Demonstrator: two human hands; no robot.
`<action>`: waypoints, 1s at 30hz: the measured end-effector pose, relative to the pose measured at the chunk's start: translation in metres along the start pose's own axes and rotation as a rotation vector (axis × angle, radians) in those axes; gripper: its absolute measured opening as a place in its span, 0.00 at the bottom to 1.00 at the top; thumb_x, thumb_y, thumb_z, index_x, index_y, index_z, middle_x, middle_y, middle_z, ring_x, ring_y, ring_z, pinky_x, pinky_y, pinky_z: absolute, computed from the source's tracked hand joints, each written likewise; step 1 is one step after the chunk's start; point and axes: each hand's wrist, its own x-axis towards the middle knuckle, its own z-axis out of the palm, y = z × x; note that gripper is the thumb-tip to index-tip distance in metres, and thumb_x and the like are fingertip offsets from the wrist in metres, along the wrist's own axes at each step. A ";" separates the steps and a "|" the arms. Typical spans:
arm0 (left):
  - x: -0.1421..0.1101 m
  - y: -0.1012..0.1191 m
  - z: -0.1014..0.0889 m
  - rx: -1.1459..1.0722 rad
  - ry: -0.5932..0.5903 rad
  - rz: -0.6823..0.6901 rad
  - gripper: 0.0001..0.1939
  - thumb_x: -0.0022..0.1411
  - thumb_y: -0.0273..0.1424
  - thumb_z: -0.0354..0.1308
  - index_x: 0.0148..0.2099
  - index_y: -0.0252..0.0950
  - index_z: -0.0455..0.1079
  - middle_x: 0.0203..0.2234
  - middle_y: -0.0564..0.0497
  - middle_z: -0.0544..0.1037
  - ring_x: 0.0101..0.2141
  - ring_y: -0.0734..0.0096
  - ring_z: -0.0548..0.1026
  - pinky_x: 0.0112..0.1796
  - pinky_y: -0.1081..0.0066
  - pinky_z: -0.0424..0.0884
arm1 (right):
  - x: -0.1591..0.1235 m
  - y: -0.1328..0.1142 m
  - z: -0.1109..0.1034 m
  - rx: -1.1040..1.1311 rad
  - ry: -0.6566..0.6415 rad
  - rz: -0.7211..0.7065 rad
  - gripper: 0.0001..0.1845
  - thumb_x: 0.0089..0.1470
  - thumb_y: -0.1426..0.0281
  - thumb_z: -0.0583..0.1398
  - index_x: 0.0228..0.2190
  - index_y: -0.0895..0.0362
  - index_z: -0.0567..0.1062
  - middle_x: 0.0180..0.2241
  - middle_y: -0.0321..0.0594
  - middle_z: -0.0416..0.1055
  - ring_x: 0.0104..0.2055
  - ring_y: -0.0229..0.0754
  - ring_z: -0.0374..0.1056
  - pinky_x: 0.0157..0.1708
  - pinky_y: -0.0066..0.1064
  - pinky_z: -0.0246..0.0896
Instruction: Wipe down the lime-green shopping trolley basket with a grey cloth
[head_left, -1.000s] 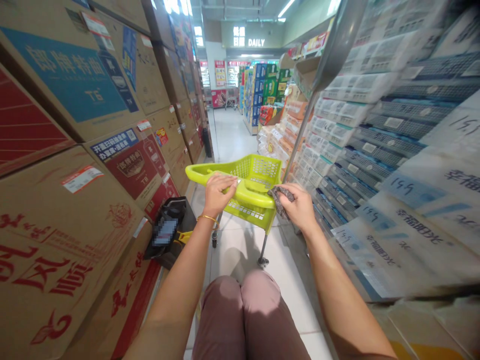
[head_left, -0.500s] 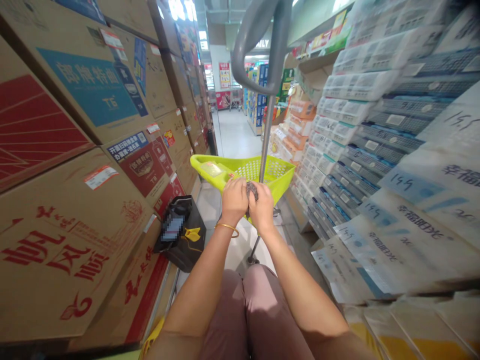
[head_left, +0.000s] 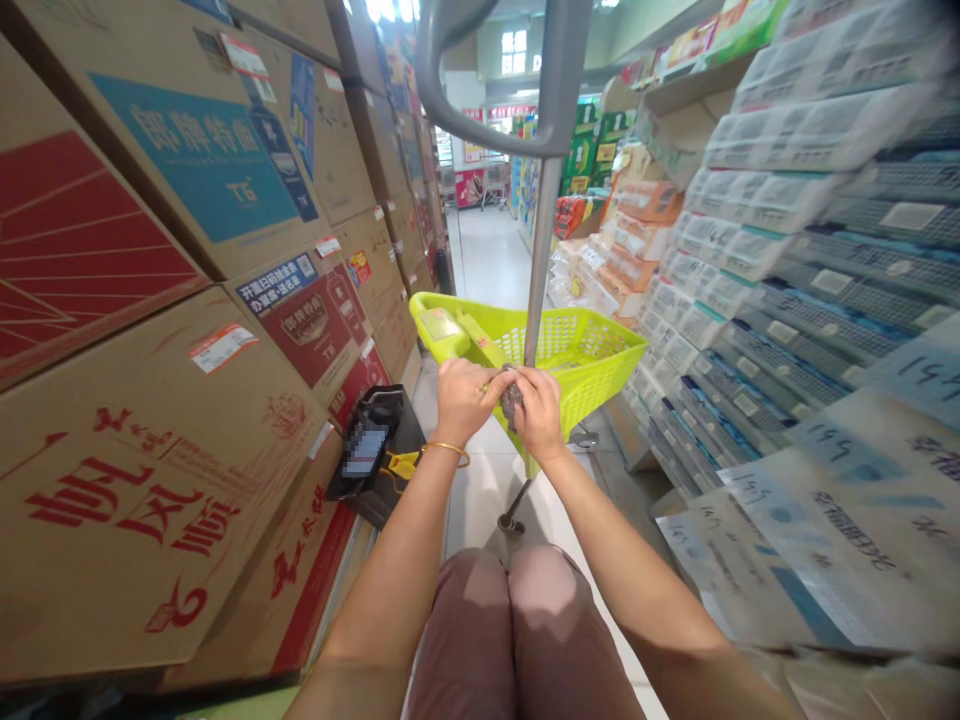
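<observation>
My left hand (head_left: 462, 402) and my right hand (head_left: 540, 412) meet in front of me with bent fingers. Between them they grip a small, dark grey, crumpled-looking thing (head_left: 512, 402), mostly covered by my fingers; its kind is not clear. Right behind my hands is a lime-green shopping cart (head_left: 596, 385) with perforated sides. Its metal pole (head_left: 535, 290) rises just beyond my fingers to a grey loop handle (head_left: 553, 95). A gold bangle (head_left: 450, 447) circles my left wrist.
A black bag (head_left: 384, 495) stands on the floor to the left, a phone-like screen (head_left: 366, 450) on top. Stacked cardboard cartons (head_left: 150, 480) wall the left side. Packaged goods (head_left: 750, 290) and paper-wrapped packs (head_left: 825, 500) line the right. A tiled aisle (head_left: 487, 245) runs ahead.
The view has shifted, so the cart sits further right and more of its basket shows. Both hands stay together on the small dark thing, fingers slightly rearranged.
</observation>
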 end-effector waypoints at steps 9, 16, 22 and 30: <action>0.000 0.003 -0.005 0.095 -0.008 -0.003 0.25 0.68 0.37 0.44 0.20 0.38 0.67 0.17 0.51 0.71 0.26 0.70 0.69 0.44 0.61 0.61 | -0.005 -0.013 -0.005 0.006 0.070 0.138 0.21 0.56 0.69 0.51 0.51 0.52 0.69 0.45 0.46 0.65 0.48 0.46 0.63 0.49 0.45 0.60; -0.004 0.015 -0.002 0.109 0.005 -0.111 0.21 0.68 0.33 0.41 0.26 0.36 0.68 0.22 0.47 0.72 0.29 0.64 0.69 0.39 0.61 0.62 | -0.003 -0.022 0.012 0.037 0.081 0.109 0.18 0.57 0.69 0.51 0.49 0.50 0.67 0.45 0.45 0.65 0.50 0.46 0.62 0.51 0.48 0.59; -0.005 -0.005 0.001 0.077 0.056 -0.099 0.19 0.65 0.38 0.49 0.25 0.37 0.71 0.20 0.49 0.73 0.29 0.66 0.70 0.37 0.63 0.61 | -0.012 0.011 0.018 -0.040 0.073 -0.048 0.11 0.56 0.70 0.54 0.42 0.49 0.69 0.42 0.41 0.66 0.47 0.42 0.64 0.48 0.42 0.63; -0.007 -0.036 0.001 0.088 0.123 -0.071 0.16 0.62 0.35 0.53 0.22 0.39 0.71 0.17 0.52 0.71 0.25 0.69 0.69 0.34 0.65 0.62 | -0.013 0.027 0.013 -0.015 0.079 0.202 0.17 0.56 0.70 0.50 0.47 0.55 0.68 0.45 0.47 0.64 0.50 0.47 0.62 0.50 0.49 0.59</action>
